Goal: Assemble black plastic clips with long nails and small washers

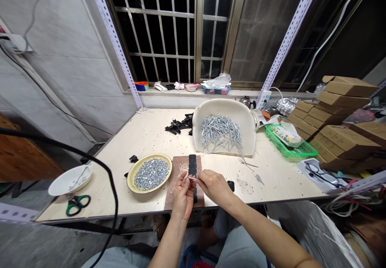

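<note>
My left hand (182, 193) and my right hand (215, 185) meet over the front edge of the table. Between their fingertips is a small, thin silver metal piece (191, 178), pinched from both sides; its exact kind is too small to make out. Under the hands lies a brown board (177, 183) with a row of black pieces (192, 165) along it, partly hidden by my fingers. Left of the board, a yellow bowl (130, 183) is filled with small shiny metal parts (151, 174). Behind the hands, a white scoop-shaped tray (224, 106) contains a heap of long thin metal pins (221, 128).
Black plastic pieces (181, 125) lie beside the tray. Green-handled scissors (77, 204) and a white dish (70, 179) are at the left edge. On the right are a green basket (301, 152) and stacked cardboard boxes (340, 139). A black cable (113, 183) crosses the left foreground.
</note>
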A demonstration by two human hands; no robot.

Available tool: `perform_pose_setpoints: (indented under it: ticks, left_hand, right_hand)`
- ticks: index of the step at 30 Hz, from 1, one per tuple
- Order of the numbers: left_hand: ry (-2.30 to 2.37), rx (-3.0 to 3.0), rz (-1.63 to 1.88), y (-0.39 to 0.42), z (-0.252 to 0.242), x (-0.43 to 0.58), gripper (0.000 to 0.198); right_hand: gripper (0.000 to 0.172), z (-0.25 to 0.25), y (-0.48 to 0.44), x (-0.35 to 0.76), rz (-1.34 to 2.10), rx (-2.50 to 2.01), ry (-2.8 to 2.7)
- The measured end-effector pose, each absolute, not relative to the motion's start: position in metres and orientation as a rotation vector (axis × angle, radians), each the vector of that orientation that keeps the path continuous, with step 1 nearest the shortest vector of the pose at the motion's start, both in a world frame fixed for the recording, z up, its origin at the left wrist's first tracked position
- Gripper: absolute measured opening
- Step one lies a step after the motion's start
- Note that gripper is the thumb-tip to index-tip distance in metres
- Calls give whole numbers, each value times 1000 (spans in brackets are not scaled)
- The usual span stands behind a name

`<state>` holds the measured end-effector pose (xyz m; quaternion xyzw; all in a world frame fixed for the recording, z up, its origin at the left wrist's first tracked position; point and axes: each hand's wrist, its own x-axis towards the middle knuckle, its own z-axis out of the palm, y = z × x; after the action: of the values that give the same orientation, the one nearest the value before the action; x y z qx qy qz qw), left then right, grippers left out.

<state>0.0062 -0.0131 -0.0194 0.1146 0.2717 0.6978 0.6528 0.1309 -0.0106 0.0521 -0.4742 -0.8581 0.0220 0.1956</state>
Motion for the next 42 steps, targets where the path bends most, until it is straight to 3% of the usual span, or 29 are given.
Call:
perform_pose_setpoints:
  ticks: [8, 22, 28, 35, 39, 42]
  left_hand:
    - [609, 300, 1595, -14, -14, 6, 36]
    - [705, 512, 1648, -17, -10, 1, 41]
    - [755, 577, 1624, -17, -7, 1, 43]
    - [783, 609, 1647, -16, -11, 0, 41]
    - [877, 704, 1592, -13, -12, -4, 44]
    - [1008, 719, 1477, -10, -15, -3, 51]
  right_hand:
    - [21, 54, -13, 130, 38, -1339, -2388]
    - [17, 51, -12, 135, 313, -1265, -2349]
    - [28, 51, -10, 139, 334, -1265, -2385]
    - [5, 50, -13, 147, 487, -1142, -2259]
    - [14, 32, 1, 150, 493, -1104, -2238]
    - [12, 11, 36, 151, 562, -1193, -2188]
